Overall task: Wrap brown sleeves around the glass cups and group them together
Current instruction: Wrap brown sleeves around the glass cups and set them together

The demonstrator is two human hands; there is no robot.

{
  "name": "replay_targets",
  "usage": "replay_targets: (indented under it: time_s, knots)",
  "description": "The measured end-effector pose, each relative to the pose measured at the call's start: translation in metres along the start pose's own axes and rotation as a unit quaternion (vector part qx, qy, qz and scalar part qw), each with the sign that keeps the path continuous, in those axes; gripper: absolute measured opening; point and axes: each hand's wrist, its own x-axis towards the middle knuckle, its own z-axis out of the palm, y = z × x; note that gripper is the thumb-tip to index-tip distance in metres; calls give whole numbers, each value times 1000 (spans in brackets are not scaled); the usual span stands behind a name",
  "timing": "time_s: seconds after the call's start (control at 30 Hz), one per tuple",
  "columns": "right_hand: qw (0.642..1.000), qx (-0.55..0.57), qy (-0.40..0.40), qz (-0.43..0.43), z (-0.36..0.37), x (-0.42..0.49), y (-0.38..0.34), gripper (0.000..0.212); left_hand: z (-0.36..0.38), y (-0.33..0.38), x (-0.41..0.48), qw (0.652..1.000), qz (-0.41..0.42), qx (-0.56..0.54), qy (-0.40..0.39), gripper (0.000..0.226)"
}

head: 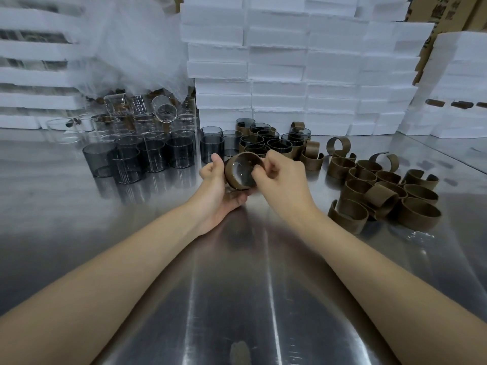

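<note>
From the head camera, your left hand (216, 185) grasps a glass cup (245, 175) from below. The fingers curl under it and the thumb stands against its left side. The cup is lifted off the steel table (237, 285) and tipped so its mouth faces you. A brown sleeve (231, 177) runs round its wall. Your right hand (279, 177) is curled at the cup's right side, with the fingertips pinching the sleeve's edge near the rim. You cannot tell from here whether the sleeve's ends have met.

Just beyond your grip stands a tight cluster of sleeved cups (266, 143), upright and touching one another. To the left of your grip, bare smoky cups (147, 156) stand upright in rows, apart from the sleeved ones. Behind those, farther left, clear glasses (137, 114) are piled loosely, and one lies on its side. A sheet of plastic film (126, 48) hangs over them.

To the right of your grip, well apart from it, loose sleeves (382, 191) lie in a heap, curled into open rings. A few more lie between that heap and the sleeved cluster. White foam boxes (303, 61) are stacked high behind everything.
</note>
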Motion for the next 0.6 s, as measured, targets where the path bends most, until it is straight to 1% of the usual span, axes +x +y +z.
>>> replay_targets:
  time_s: [0.13, 0.2, 0.3, 0.33, 0.4, 0.5, 0.6]
  knots:
    - [1000, -4, 30, -6, -1, -1, -3, 39, -2, -3, -1, 999, 25, 11, -35, 44]
    - [999, -6, 37, -8, -1, -1, -4, 38, -2, -3, 0, 998, 31, 14, -56, 55]
    - [999, -5, 49, -6, -3, 1, -5, 32, -1, 0, -4, 993, 36, 52, -97, 74]
    - [999, -6, 52, -8, -3, 1, -6, 31, -1, 0, -5, 991, 44, 57, -109, 77]
    - [998, -11, 51, -17, -3, 0, -6, 30, -2, -1, -7, 989, 58, 58, -124, 77]
    - [999, -22, 41, -21, -2, 0, -6, 29, -3, -3, -8, 989, 67, 49, -119, 82]
    - [999, -2, 31, -13, -4, 1, -5, 28, -5, -3, -7, 988, 67, 56, -126, 77]
